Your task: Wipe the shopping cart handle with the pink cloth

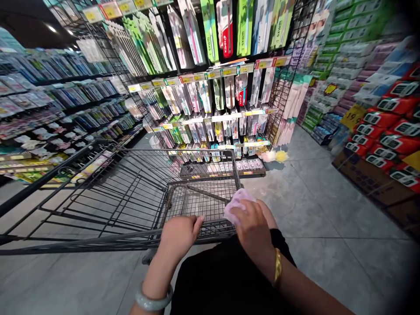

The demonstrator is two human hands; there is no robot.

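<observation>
While the left hand [179,236] grips the cart rim [131,239] (thumb raised), the right hand [252,225] clutches a lilac item [236,204].

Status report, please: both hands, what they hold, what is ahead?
Left hand closed on cart. Right hand holding crumpled lilac item. Display rack ahead.

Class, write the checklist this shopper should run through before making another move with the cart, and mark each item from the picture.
1. Left hand at the cart's near rail: ok.
2. Left fingers wrapped fully round the rail: cannot tell, they are hidden.
3. Right hand free: not ok, it holds a lilac cloth.
4. Wheels all free to roll: cannot tell, most are out of sight.
5. Toothbrush packs in view ahead: ok.
</observation>
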